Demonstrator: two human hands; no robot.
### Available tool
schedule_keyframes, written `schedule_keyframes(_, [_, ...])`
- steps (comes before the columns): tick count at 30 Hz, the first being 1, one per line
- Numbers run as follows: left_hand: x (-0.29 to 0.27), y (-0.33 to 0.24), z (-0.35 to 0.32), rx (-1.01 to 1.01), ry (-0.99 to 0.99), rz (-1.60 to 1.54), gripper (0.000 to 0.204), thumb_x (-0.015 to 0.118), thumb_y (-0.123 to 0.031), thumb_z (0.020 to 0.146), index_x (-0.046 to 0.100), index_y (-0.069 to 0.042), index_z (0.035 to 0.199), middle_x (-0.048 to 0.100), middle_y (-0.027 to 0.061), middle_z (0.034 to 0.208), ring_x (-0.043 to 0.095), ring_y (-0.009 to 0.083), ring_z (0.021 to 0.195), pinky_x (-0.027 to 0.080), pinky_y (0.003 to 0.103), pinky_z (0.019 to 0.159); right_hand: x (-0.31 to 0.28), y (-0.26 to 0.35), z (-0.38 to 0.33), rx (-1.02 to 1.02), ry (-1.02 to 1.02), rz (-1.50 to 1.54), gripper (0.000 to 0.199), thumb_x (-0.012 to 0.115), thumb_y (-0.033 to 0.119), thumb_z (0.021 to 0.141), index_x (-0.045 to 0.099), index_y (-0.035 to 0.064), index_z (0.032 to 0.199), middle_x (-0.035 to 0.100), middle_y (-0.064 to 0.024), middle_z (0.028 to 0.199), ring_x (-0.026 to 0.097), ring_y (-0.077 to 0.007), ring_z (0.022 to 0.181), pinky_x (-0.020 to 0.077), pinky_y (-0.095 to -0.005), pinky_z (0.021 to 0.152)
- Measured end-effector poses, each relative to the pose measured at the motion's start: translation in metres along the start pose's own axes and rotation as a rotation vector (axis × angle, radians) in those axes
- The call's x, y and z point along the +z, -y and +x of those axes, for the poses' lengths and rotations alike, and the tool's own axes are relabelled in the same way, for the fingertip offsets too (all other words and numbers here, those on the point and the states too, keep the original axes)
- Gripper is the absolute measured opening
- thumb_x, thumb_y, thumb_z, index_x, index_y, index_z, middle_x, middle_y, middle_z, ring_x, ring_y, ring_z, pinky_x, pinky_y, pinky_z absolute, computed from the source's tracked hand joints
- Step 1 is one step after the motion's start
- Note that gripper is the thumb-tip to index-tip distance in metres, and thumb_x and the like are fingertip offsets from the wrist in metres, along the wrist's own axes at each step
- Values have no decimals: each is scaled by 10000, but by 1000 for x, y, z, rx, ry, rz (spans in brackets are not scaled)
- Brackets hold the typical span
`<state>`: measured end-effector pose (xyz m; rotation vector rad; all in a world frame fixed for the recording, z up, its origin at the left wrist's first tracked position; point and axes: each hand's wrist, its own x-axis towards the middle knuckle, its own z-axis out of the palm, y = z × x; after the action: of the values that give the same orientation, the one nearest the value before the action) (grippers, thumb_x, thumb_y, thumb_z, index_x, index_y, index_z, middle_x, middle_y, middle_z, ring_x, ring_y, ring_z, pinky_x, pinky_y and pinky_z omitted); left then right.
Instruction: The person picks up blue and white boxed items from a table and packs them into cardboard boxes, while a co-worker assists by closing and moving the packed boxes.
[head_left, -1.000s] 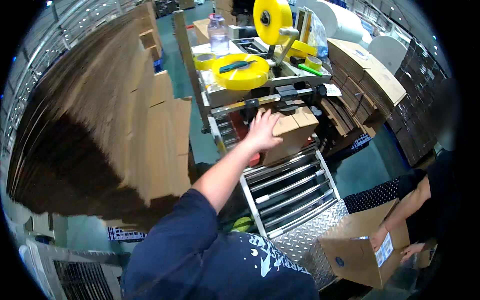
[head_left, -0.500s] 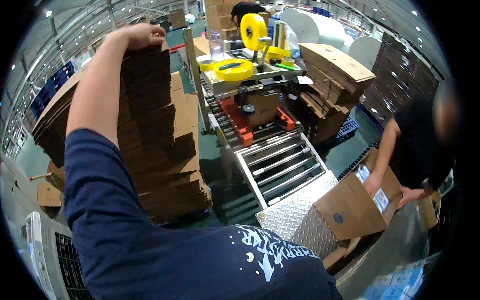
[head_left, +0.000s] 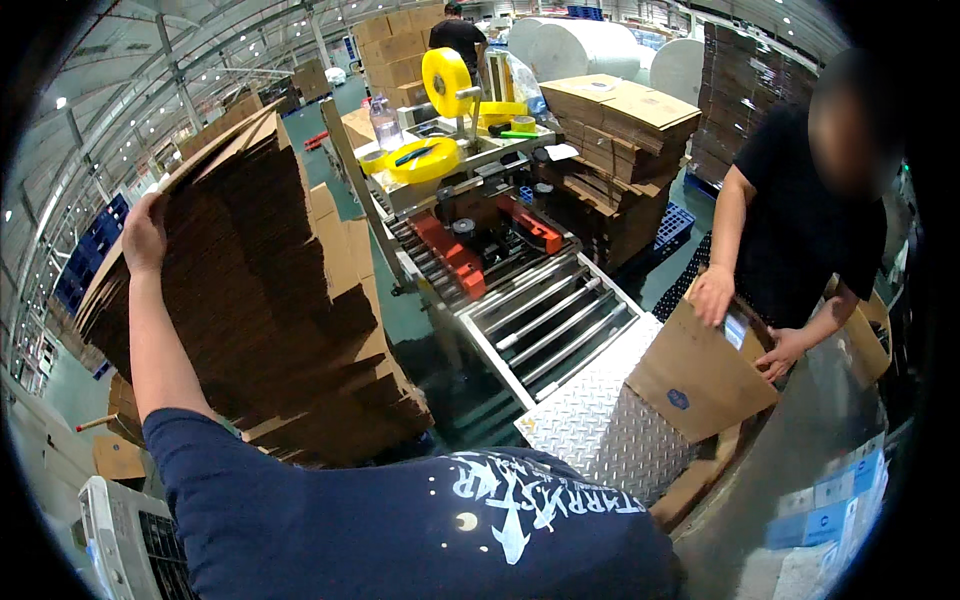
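My left hand (head_left: 145, 235) reaches up to the left and grips the upper edge of the top flattened cardboard carton (head_left: 170, 190) on a tall leaning stack of flat cartons (head_left: 270, 310). My dark blue sleeve (head_left: 230, 470) fills the lower left. My right hand is out of view. To the right stands a carton-sealing machine (head_left: 480, 215) with red side belts, and a roller conveyor (head_left: 545, 320) leads out of it.
A yellow tape roll (head_left: 445, 80) and a flat yellow reel (head_left: 425, 160) sit on the machine. At the right a co-worker in black holds a cardboard box (head_left: 700, 375) on a diamond-plate table (head_left: 590, 420). Stacks of flat cartons (head_left: 620, 120) stand behind.
One second ago a hand pushed a box into the sealing machine. Since then my left hand went up to the carton stack and stays on its top edge; the co-worker's box stands more upright.
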<state>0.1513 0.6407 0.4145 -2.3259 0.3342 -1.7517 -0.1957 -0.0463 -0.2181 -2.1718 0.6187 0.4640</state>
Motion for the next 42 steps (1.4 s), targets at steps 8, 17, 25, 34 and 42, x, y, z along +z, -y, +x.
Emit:
schedule_keyframes(8, [-120, -271, 157, 685, -374, -91, 207, 580, -268, 826, 589, -63, 854, 601, 107, 761, 582, 266, 680, 453, 369, 552, -195, 296, -39, -723, -592, -3, 410, 676, 147, 698, 560, 35, 1075, 575, -137, 1023, 556, -251, 967, 459, -320, 808])
schedule_keyframes(17, [-56, -376, 164, 330, -581, -1154, 326, 526, -330, 866, 568, -35, 736, 537, 52, 633, 506, 139, 584, 387, 293, 499, -224, 318, -194, -686, 70, 7, 732, 715, 237, 687, 362, 8, 1286, 455, -168, 1252, 424, -306, 1176, 340, -365, 971])
schedule_keyframes(25, [93, -576, -119, -263, 619, -1577, 852, 689, -254, 714, 191, -49, 1374, 297, 205, 1323, 333, 285, 1218, 317, 370, 983, -178, 305, -194, -389, 20, -36, 552, 556, 96, 760, 374, -12, 1269, 554, -220, 1101, 559, -347, 969, 442, -395, 823])
schedule_keyframes(34, [86, -545, -55, 178, 1085, -1749, 817, 450, 46, 572, 299, -125, 1357, 236, 180, 1401, 112, 267, 1351, 157, 366, 1072, -247, 260, -180, 184, -399, 41, 177, 582, 165, 799, 599, -10, 816, 565, -93, 654, 521, -111, 624, 432, -284, 573])
schedule_keyframes(42, [151, -593, -68, 1521, 1413, -1308, 824, 574, -485, 742, 280, -10, 1348, 283, 224, 1382, 175, 322, 1329, 135, 374, 1081, -240, 329, -49, -568, -597, -443, 544, 616, 410, 760, 510, 67, 1169, 440, -166, 1205, 424, -346, 1098, 358, -438, 921])
